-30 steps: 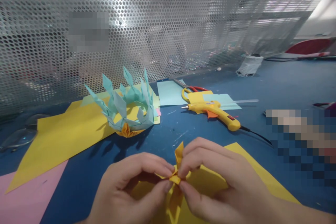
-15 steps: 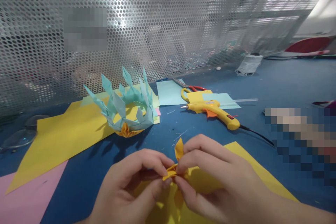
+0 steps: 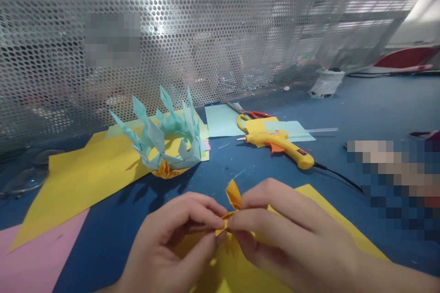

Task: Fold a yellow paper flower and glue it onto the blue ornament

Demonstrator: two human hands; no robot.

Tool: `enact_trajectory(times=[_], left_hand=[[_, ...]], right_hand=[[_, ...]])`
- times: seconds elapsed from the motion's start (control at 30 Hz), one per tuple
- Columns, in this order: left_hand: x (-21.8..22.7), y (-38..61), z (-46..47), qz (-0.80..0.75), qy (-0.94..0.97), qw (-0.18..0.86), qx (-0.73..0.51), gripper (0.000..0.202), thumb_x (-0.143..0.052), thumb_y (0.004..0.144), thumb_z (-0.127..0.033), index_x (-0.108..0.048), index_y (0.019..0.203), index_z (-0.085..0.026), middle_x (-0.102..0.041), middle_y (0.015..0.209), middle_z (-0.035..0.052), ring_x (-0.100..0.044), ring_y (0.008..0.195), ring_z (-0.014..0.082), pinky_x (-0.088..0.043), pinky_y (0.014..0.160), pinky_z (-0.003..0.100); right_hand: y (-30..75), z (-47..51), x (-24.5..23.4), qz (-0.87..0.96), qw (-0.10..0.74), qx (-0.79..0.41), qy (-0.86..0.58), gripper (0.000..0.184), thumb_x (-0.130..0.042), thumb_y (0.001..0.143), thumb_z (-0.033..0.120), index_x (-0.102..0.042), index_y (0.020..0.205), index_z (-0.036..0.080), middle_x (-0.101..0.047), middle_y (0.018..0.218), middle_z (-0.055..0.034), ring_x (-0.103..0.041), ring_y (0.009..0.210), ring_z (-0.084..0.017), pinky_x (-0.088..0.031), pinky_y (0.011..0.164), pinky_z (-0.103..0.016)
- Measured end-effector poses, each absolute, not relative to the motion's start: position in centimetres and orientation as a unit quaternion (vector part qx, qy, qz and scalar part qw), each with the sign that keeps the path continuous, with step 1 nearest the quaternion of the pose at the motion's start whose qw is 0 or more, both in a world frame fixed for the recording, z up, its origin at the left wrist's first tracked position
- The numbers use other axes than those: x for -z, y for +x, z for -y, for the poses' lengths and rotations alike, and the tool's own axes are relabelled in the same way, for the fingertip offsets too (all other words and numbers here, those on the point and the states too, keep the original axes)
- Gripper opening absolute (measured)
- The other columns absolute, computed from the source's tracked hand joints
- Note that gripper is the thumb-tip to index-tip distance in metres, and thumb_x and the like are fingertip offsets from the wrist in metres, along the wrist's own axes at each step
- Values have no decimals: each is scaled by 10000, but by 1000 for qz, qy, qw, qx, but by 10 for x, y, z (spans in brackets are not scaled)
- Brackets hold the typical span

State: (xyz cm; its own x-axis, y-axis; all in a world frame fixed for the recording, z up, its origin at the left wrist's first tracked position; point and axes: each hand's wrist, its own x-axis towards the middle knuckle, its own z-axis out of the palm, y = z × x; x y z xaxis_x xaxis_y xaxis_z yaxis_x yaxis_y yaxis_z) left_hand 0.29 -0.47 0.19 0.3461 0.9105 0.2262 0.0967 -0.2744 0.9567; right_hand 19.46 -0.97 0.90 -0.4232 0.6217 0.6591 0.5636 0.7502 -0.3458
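A small folded orange paper piece is pinched between both hands, its pointed petal sticking up. My left hand grips its left end with thumb and fingers. My right hand closes on the other side and hides much of the piece. Below the hands lies a yellow paper sheet. Beyond them stands a pale blue folded paper crown with upright points and an orange folded ornament at its front base.
A yellow glue gun with a black cord lies at right, near scissors and blue paper. Yellow paper, pink paper and glasses are at left. A perforated metal screen rises behind the blue table.
My right fingers have slid slightly left along the orange paper piece, closer to my left fingertips. Its upright petal has tilted a little to the left. Other things stay put.
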Motion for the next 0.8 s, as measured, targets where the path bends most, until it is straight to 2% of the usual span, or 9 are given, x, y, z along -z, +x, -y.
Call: enact_trajectory(times=[0.17,0.3,0.4,0.47,0.6,0.7,0.8], left_hand=[[-3,2,3,-392,700,414,-428,223,-644,771,-63,-672,723,-279,-707,883,-65,-693,806,103,-533,744,177],[-1,0,5,-408,705,399,-422,230,-668,754,-57,-689,683,-274,-693,881,-55,-687,803,106,-533,736,178],[-1,1,6,-409,710,396,-415,223,-687,746,-65,-695,674,-276,-684,881,-53,-679,819,100,-528,756,160],[-2,4,6,-398,690,425,-430,236,-699,724,-51,-679,721,-286,-686,877,-70,-676,819,93,-534,749,141],[-4,7,4,-393,650,467,-453,323,-768,668,-55,-678,835,-316,-693,868,-90,-668,803,86,-543,728,116],[-5,4,3,-400,671,449,-434,260,-750,719,-98,-707,846,-321,-706,849,-77,-662,793,95,-536,723,134],[-5,0,2,-402,688,431,-423,179,-717,767,-126,-724,807,-301,-718,813,-53,-665,777,116,-532,712,174]], right_hand=[[193,9,-6,849,392,-2,-354,170,-544,861,55,-691,816,126,-664,764,-65,-577,668,-162,-512,599,-278],[196,13,-11,874,337,43,-347,276,-455,930,81,-711,846,142,-649,710,-55,-568,632,-180,-469,536,-304],[200,17,-18,895,295,75,-325,337,-411,932,37,-705,833,170,-649,680,-41,-597,634,-171,-479,568,-291],[201,18,-20,898,295,84,-317,333,-415,936,38,-695,830,183,-654,679,-33,-612,640,-162,-482,587,-276],[198,14,-16,867,361,4,-343,259,-445,953,95,-657,832,182,-669,740,-17,-608,658,-129,-490,592,-229],[195,8,-12,837,407,-107,-349,174,-493,908,70,-614,842,177,-651,783,-8,-619,731,-94,-506,659,-149],[193,4,-11,819,412,-200,-347,189,-503,843,13,-584,827,183,-642,779,3,-625,748,-70,-500,688,-104]])
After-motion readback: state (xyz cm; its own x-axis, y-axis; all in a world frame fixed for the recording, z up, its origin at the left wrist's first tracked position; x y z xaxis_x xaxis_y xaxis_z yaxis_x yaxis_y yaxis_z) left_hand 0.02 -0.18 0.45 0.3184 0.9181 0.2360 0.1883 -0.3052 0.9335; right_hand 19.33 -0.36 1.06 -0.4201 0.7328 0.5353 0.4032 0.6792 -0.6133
